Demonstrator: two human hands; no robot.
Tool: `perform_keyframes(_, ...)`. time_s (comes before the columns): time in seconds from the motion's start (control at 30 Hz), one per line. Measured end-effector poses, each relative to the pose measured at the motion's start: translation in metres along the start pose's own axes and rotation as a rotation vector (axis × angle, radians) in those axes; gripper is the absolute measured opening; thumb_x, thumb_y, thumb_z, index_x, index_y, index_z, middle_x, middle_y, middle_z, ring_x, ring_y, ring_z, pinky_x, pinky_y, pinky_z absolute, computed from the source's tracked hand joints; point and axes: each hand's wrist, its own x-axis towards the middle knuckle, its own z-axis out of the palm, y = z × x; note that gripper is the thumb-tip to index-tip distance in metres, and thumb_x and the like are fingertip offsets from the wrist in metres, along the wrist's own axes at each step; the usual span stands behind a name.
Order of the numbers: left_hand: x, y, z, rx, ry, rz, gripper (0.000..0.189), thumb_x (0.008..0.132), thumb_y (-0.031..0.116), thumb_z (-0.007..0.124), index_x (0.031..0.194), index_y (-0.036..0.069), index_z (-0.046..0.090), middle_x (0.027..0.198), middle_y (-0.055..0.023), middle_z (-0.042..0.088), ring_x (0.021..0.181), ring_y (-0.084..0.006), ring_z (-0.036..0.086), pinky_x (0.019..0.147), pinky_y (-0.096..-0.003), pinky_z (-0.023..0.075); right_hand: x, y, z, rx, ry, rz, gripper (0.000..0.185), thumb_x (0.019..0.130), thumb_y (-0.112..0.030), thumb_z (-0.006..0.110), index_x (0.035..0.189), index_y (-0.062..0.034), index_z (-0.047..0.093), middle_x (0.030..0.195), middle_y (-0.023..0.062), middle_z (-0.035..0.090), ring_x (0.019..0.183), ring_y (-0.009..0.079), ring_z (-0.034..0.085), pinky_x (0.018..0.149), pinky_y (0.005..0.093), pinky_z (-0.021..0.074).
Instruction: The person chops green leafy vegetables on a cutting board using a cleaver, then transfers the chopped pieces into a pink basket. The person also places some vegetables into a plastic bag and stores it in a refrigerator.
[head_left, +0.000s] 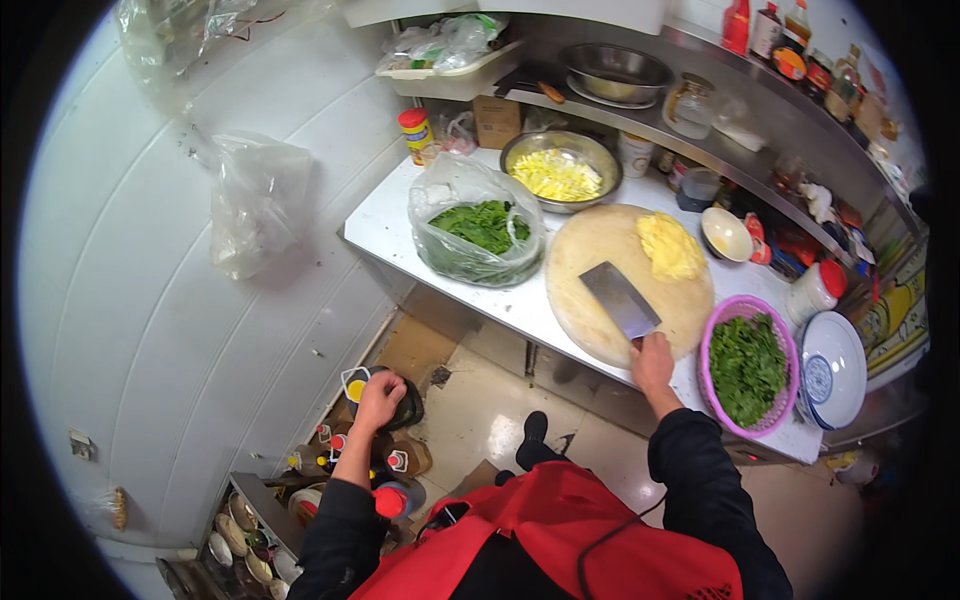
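My right hand (652, 364) is closed around the handle of a cleaver (619, 298), whose broad blade lies over the round cutting board (574, 277). Beyond the blade, a folded heap of cooked egg (670, 246) rests on the same board. My left hand (380, 397) hangs in the air away from the worktop, above bottles on the floor; its fingers are curled and I cannot tell whether they hold anything. Left of the board stands a plastic bag of leafy greens (484, 229). Behind it, a steel bowl (574, 204) holds chopped yellow and white pieces.
A pink basket of chopped greens (752, 369) and stacked blue-and-white bowls (836, 367) stand right of the board. A small bowl (727, 234) sits behind. A steel shelf (720, 157) overhangs the white worktop (375, 217). Bottles (409, 457) crowd the floor at left.
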Motion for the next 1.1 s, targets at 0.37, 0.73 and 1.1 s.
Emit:
perform_keyframes(0.37,0.283,0.09,-0.024,0.315,0.012,0.332,0.024,0.089,0.013,0.068,0.111,0.004,0.071,0.123,-0.0176,0.066,0.114,-0.0378,0.062,0.091,-0.0436,0.0554,0.133,-0.096,-0.007,0.182,0.272,-0.41,0.023,0.084,-0.009,0.068,0.104,0.001,0.067,0.116,0.0209,0.062,0.113,0.0402,0.056,0.099,0.0485,0.0454)
perform_keyframes(0.73,0.454,0.087,0.009,0.991,-0.438,0.185,0.02,0.087,0.011,0.062,0.104,0.003,0.069,0.108,-0.0178,0.073,0.099,-0.0342,0.073,0.081,-0.0443,0.0592,0.233,-0.278,0.05,0.089,-0.433,-0.22,0.025,0.09,-0.011,0.052,0.111,-0.0003,0.061,0.11,0.0257,0.069,0.099,0.0424,0.07,0.086,0.0498,0.0552)
perform_keyframes(1.1,0.467,0.091,-0.072,0.246,-0.386,0.674,0.017,0.087,0.018,0.072,0.101,0.007,0.071,0.097,-0.0147,0.068,0.091,-0.0342,0.067,0.079,-0.0428,0.0539,0.242,-0.298,0.036,0.19,-0.414,-0.005,0.016,0.082,-0.015,0.067,0.094,-0.0052,0.069,0.105,0.0188,0.07,0.093,0.0358,0.069,0.083,0.0445,0.0549)
